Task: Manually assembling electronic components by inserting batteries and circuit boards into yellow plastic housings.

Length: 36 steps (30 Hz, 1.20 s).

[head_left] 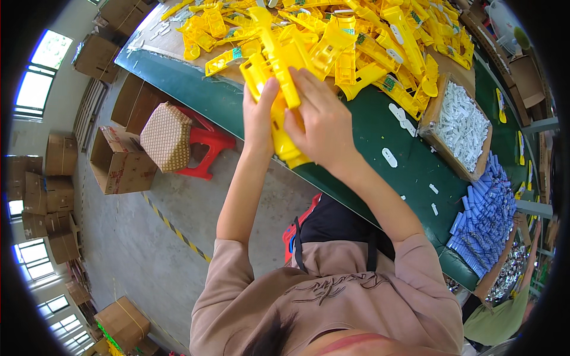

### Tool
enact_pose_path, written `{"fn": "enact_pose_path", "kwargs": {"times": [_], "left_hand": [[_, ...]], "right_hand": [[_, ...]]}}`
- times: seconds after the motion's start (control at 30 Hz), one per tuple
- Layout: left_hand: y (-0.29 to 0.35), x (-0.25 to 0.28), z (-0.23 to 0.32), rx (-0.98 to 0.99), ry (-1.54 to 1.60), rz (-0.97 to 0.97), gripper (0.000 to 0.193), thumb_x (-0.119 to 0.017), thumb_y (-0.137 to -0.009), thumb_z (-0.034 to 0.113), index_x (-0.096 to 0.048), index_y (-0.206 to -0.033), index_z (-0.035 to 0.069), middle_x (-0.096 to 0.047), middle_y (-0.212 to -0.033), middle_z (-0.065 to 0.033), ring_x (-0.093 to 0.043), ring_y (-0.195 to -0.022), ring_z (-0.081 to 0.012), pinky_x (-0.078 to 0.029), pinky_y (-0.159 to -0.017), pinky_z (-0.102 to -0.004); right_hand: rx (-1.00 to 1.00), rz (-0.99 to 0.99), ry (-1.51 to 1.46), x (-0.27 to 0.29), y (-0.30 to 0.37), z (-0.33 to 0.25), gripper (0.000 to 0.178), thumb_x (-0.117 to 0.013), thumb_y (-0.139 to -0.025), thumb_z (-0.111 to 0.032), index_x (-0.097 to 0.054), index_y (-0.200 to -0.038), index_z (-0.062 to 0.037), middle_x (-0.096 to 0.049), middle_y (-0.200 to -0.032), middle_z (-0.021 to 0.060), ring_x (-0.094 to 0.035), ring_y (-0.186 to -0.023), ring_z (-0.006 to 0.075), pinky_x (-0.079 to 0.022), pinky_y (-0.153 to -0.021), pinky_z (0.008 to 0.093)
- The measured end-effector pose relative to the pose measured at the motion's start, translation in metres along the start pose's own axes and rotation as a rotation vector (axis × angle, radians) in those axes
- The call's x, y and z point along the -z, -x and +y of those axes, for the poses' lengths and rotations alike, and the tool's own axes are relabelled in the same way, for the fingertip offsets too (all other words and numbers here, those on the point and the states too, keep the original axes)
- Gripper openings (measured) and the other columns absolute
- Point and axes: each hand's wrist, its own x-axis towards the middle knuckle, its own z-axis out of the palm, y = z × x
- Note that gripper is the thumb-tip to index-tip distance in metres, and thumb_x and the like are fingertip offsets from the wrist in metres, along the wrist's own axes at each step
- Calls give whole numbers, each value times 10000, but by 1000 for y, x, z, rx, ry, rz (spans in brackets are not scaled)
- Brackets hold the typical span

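Note:
Above the near edge of the green table [217, 101], both of my hands are closed around yellow plastic housing parts. My left hand [259, 115] grips a yellow shell [255, 70] from its left side, thumb pointing up. My right hand [320, 121] wraps the right side, with its fingers against a long narrow yellow piece [279, 56] that lies along the shell. The lower end of the yellow plastic shows below my palms. Whether the two pieces are joined, I cannot tell. Just beyond lies a heap of yellow housings [350, 41], several with small green circuit boards.
Right of the heap stands a cardboard box of small white plastic parts [460, 124]. Blue cylindrical cells with wires [487, 213] pile up nearer. A white oval plate [389, 157] lies on the table. A red stool [208, 145] and open carton [119, 160] are left. Another person's green sleeve [499, 317] shows lower right.

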Motion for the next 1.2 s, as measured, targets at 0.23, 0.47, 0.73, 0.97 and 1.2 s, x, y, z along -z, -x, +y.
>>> {"fn": "enact_pose_path", "kwargs": {"times": [0.23,0.47,0.73,0.97,1.2], "left_hand": [[-22,-46,0,27,88,-146,423,-585,-879,274,-426,-1187,33,-567,-1091,-101,-587,-965,-185,-489,-832,-319],[38,7,1,100,186,31,534,-587,-864,306,-375,-1282,51,-524,-1200,-102,-534,-1090,-202,-427,-937,-334],[-37,82,37,-76,110,159,387,-524,-910,299,-481,-1200,46,-577,-1097,-77,-572,-998,-176,-465,-864,-309],[-352,53,86,-117,102,-139,526,-481,-884,484,-512,-1209,72,-577,-1125,-100,-560,-1023,-244,-449,-905,-399],[-412,131,30,-135,-917,73,616,-581,-797,380,-487,-1251,-26,-533,-1242,-182,-497,-1147,-279,-367,-967,-351]], "right_hand": [[-22,78,124,22,-25,22,399,-612,-716,-119,-581,-1069,67,-571,-1169,153,-568,-1044,283,-465,-866,372],[-30,-102,35,23,5,-31,450,-588,-739,-125,-544,-1141,73,-560,-1193,171,-554,-1090,306,-451,-911,385],[24,-219,-241,-76,-66,-28,487,-575,-771,-195,-501,-1187,47,-547,-1177,196,-561,-1052,322,-463,-876,395],[347,551,288,-173,-300,122,345,-512,-866,-249,-552,-1089,11,-609,-977,167,-605,-853,323,-486,-749,441],[203,-14,-107,-79,-175,106,139,-526,-812,-129,-613,-901,-66,-621,-848,94,-611,-750,284,-498,-631,365]]}}
